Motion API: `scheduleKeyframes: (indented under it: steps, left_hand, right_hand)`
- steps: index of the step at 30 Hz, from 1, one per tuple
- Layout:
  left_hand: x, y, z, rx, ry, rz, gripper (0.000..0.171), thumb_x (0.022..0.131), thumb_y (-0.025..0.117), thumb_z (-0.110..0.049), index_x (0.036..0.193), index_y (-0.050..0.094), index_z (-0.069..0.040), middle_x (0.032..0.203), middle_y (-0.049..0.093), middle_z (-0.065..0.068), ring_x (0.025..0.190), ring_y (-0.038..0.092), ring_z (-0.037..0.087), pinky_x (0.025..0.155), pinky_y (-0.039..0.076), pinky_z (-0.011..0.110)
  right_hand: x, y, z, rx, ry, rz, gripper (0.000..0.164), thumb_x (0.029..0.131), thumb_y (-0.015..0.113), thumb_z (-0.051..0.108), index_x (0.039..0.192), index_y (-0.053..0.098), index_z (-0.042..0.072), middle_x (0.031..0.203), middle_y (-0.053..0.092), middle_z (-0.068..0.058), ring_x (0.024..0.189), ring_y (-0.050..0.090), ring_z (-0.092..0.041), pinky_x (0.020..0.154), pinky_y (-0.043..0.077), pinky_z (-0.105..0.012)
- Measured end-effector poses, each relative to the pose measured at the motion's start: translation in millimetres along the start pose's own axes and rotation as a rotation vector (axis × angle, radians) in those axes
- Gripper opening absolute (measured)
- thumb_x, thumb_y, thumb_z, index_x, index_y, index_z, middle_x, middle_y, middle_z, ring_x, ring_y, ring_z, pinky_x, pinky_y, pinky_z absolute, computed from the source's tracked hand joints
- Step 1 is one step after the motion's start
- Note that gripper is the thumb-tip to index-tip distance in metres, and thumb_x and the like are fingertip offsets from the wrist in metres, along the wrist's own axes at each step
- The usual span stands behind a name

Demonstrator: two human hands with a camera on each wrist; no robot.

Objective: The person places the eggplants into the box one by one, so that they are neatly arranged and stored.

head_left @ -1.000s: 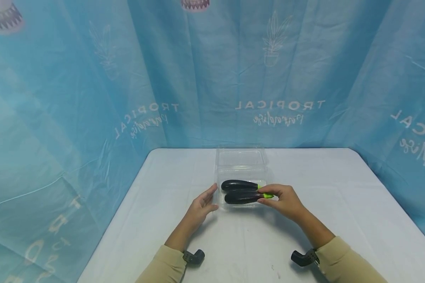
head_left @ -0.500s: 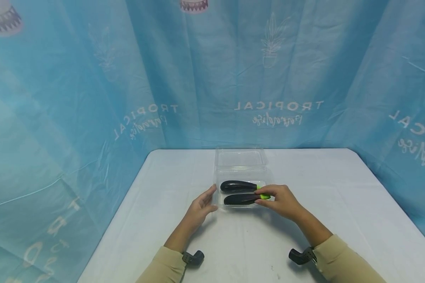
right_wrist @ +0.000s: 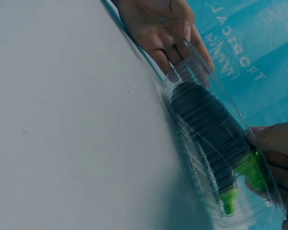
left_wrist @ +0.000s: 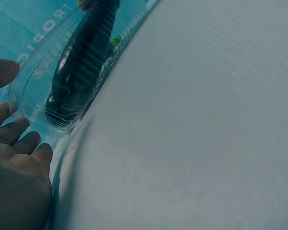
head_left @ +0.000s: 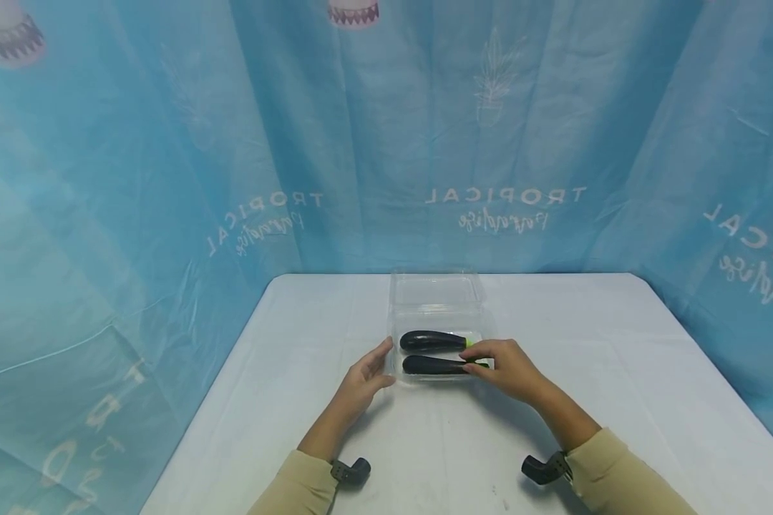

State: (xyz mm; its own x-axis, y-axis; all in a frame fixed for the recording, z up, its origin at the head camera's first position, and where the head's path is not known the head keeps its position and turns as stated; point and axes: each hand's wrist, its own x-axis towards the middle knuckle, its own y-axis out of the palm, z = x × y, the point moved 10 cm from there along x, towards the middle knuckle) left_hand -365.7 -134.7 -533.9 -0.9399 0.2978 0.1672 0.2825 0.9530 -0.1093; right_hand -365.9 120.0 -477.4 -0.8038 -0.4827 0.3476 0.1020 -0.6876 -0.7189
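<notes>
A clear plastic clamshell box [head_left: 438, 317] lies with its lid [head_left: 435, 290] folded back on the white table. One dark eggplant [head_left: 433, 340] rests in its far half. My right hand [head_left: 512, 368] pinches the green stem end of a second eggplant [head_left: 430, 365], which lies along the near side of the box. At the box's left end is my left hand [head_left: 361, 380], thumb and fingers spread, fingertips touching the wall. Through the ribbed plastic, the left wrist view shows an eggplant [left_wrist: 81, 57]; the right wrist view shows a bright green stem [right_wrist: 251, 168] by my right fingers.
A white-covered table [head_left: 444, 443] extends around the box. Blue printed curtains [head_left: 386, 143] hang behind and at both sides. Each wrist wears a black camera mount, one left [head_left: 353, 471] and one right [head_left: 544, 468], close above the tabletop.
The near eggplant has come down and slightly left, leaving a wider gap from the far one. My right hand moved with it, still pinching the stem end. My left hand stays put.
</notes>
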Motion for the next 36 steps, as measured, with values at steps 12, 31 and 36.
scheduleKeyframes:
  steps: [12,31,36]
  left_hand:
    - [-1.3,3.2,4.2,-0.013,-0.003,0.006,0.072,0.092,0.070,-0.002,0.159,0.044,-0.004,0.167,0.035,0.001,0.154,0.029,0.021,0.122,0.028,0.030]
    - [11.0,-20.8,4.5,0.178,-0.059,-0.144,0.059,0.104,0.062,-0.021,0.160,0.045,-0.010,0.166,0.038,0.012,0.152,0.032,0.037,0.123,0.027,0.054]
    - [39.5,-39.4,2.3,0.263,-0.046,-0.284,0.058,0.108,0.055,-0.036,0.159,0.046,-0.009,0.166,0.039,0.011,0.154,0.030,0.033,0.125,0.025,0.052]
  right_hand:
    - [-8,-5,-4,0.028,0.008,-0.073,0.021,0.092,0.083,0.013,0.114,0.082,0.010,0.111,0.077,0.007,0.107,0.072,-0.017,0.093,0.060,-0.049]
    - [-31,-56,-66,0.217,0.148,-0.575,0.036,0.104,0.069,0.009,0.138,0.063,-0.003,0.138,0.064,-0.018,0.129,0.061,-0.036,0.112,0.046,-0.047]
    - [-15,-47,-98,0.229,0.311,-0.528,0.057,0.108,0.062,0.030,0.154,0.047,-0.002,0.154,0.051,-0.020,0.141,0.048,-0.041,0.117,0.038,-0.056]
